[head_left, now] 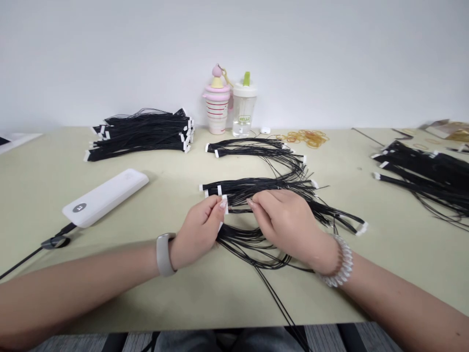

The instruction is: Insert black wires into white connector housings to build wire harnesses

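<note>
We saw the left hand (198, 230) pinching white connector ends (224, 204) of a black wire bundle (242, 239), grip pressed together. The right hand (286, 220) pinched wires just beside it, fingers closed. The bundle lay on the pale green surface (47, 195), with stacked bundles (141, 134) behind and a white power bank (104, 198) left.

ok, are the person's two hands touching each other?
Apart. The head view shows a plain gap between the left hand and the right hand, with black wires running across it.
</note>
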`<action>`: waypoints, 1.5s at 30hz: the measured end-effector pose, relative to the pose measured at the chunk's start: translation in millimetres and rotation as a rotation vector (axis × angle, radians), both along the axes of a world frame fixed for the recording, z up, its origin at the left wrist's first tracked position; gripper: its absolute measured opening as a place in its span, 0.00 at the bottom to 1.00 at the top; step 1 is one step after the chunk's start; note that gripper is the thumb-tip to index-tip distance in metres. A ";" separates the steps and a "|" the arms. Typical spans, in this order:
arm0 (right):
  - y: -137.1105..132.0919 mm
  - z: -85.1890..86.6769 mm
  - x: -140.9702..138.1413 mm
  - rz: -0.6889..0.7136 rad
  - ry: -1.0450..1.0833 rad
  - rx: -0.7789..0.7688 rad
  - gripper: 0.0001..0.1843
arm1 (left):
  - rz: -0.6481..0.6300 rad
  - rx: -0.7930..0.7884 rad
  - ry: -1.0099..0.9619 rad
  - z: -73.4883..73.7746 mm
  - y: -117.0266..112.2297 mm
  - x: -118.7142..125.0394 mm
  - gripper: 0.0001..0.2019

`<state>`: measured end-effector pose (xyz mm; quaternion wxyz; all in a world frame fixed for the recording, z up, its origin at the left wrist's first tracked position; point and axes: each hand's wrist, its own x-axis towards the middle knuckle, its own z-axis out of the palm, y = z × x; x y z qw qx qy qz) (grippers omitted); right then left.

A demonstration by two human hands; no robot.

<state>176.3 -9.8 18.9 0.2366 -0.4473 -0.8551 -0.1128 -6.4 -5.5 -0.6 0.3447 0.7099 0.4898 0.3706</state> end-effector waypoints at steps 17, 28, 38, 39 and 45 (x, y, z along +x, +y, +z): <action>-1.7 -0.1 -1.6 0.071 0.031 -0.087 0.13 | 0.025 -0.015 -0.007 -0.5 0.7 0.0 0.17; 2.4 -2.9 -4.3 0.084 -0.030 -0.112 0.16 | -0.016 -0.015 0.016 -0.8 0.4 1.1 0.17; 1.4 1.2 -4.3 0.076 -0.045 -0.193 0.16 | -0.036 -0.011 0.027 0.6 -0.2 0.5 0.17; 1.0 1.4 -4.3 0.085 -0.038 -0.203 0.16 | -0.038 -0.009 0.027 0.7 -0.2 0.6 0.17; 0.7 4.0 -4.3 0.093 0.014 -0.268 0.16 | -0.033 0.000 0.030 0.5 0.3 0.4 0.17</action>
